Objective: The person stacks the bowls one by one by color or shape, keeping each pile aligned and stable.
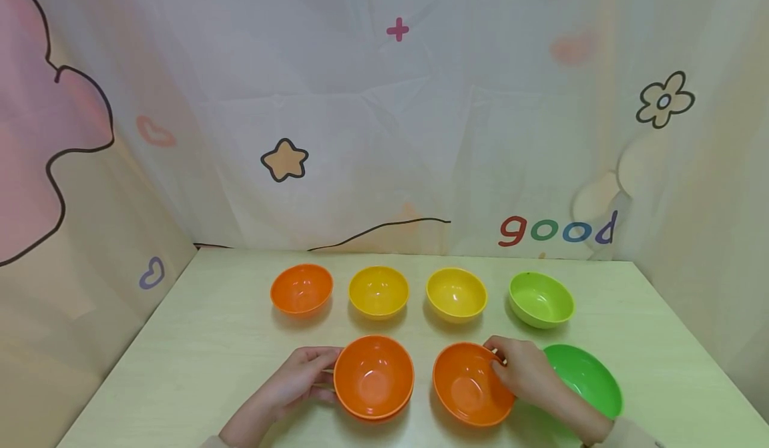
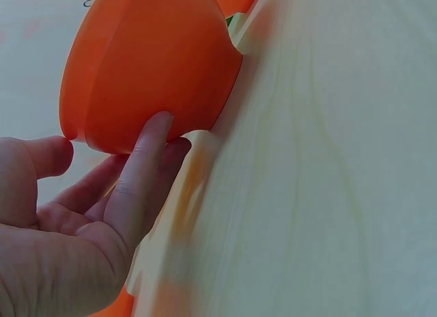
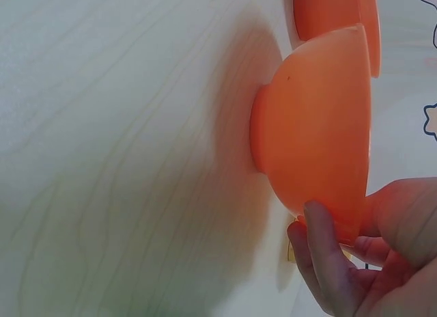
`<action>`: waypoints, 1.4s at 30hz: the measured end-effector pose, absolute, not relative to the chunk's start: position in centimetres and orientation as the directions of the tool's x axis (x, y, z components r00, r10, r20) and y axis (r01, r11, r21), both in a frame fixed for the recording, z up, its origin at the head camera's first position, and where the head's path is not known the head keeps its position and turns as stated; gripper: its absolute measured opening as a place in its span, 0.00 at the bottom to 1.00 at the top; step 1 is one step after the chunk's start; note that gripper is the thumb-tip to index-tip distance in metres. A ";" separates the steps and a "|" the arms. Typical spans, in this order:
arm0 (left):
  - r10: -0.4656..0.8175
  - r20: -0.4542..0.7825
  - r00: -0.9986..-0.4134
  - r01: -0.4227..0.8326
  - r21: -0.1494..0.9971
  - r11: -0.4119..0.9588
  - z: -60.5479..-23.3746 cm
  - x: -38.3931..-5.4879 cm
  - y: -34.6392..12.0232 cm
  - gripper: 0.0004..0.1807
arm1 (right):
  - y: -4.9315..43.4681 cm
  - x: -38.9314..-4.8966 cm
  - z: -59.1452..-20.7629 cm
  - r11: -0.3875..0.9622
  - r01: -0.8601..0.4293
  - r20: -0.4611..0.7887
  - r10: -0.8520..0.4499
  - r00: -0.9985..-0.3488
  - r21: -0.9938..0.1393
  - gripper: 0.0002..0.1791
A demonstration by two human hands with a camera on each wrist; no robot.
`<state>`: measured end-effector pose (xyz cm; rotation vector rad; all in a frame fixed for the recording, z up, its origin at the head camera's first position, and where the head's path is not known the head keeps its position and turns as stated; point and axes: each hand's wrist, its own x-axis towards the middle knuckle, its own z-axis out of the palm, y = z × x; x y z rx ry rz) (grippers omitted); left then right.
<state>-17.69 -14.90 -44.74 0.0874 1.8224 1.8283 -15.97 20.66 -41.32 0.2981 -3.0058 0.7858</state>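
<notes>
Two nested orange bowls (image 1: 374,376) stand in the front middle of the table. My left hand (image 1: 303,376) rests against their left side; in the left wrist view, its fairly straight fingers (image 2: 140,173) touch the outer wall and the thumb is at the rim. Just to the right is a single orange bowl (image 1: 468,388), tilted slightly. My right hand (image 1: 525,371) pinches that bowl's right rim, thumb inside and fingers outside. In the right wrist view the same bowl (image 3: 317,126) shows its side and foot, with fingertips (image 3: 317,221) against the wall.
A green bowl (image 1: 585,374), partly hidden by my right forearm, stands at the right. Along the back are an orange bowl (image 1: 302,291), two yellow bowls (image 1: 378,293) (image 1: 456,294) and a light green bowl (image 1: 541,300). A printed curtain (image 1: 360,134) hangs behind the pale table (image 1: 198,341).
</notes>
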 end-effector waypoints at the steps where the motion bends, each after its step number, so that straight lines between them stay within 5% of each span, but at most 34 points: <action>1: 0.419 -0.329 -0.846 -0.330 0.941 0.072 -44.7 -17.7 -14.9 0.32 | 20.7 -16.0 -41.3 0.854 -0.188 0.067 -0.178 -0.982 -0.485 0.11; 42: 0.420 -0.326 -0.847 -0.327 0.942 0.073 -44.8 -17.7 -14.9 0.30 | 18.7 -18.7 -36.9 0.867 -0.231 0.063 -0.227 -0.972 -0.441 0.08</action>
